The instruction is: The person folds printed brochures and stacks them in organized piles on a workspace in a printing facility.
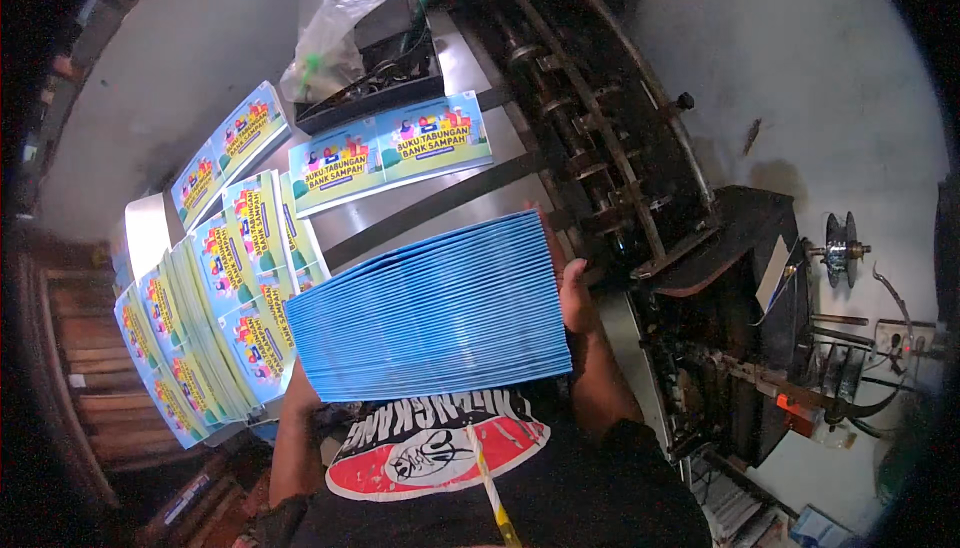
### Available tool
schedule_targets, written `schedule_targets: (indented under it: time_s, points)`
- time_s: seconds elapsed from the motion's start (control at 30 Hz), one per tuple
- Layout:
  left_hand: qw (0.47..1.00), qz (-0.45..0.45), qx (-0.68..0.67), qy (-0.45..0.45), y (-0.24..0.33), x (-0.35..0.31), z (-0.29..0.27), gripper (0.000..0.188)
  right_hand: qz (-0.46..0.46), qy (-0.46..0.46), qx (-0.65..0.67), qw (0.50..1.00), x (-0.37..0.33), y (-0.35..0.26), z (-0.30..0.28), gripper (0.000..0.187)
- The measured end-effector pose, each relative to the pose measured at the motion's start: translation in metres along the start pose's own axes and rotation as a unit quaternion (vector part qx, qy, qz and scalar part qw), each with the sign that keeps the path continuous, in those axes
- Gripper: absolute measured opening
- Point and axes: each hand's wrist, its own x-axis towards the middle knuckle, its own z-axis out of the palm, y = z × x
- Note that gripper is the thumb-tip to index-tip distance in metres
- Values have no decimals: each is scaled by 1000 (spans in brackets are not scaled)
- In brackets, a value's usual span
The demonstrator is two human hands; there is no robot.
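Observation:
A thick stack of blue-edged booklets [435, 313] is held in front of my chest, its many layered edges facing up toward me. My right hand [574, 300] grips the right end, the thumb upright along its side and the other fingers mostly hidden behind. At the lower left corner, my left hand [302, 384] supports the other end; its fingers are hidden by the stack. Just beyond lie printed booklets with colourful covers [390, 151] on a metal table [375, 226]. More piles of the same booklets [200, 333] fan out on the left.
A black tray [375, 98] with tools and a clear plastic bag [345, 23] sits at the back. Dark machinery with rollers and bars [590, 118] rises on the right. A spool [842, 250] is by the right wall. A yellow-striped strap [490, 488] hangs before my shirt.

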Motion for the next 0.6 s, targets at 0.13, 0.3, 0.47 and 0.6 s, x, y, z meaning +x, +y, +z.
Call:
schedule_targets:
  time_s: [0.13, 0.3, 0.47, 0.6]
  points:
    - [998, 3, -62, 26, -3, -3, 1, 47, 31, 6, -5, 1000, -4, 1, 1, 88]
    - [999, -35, 4, -2, -2, -11, -3, 42, 27, 11, 56, 998, 5, -8, 9, 92]
    - [999, 9, 20, 48, -13, -16, 8, 41, -59, -77, 4, 995, -26, 8, -3, 95]
    - [995, 28, 49, 79, -22, -16, 9, 40, -47, -32, 35, 998, -10, -10, 17, 94]
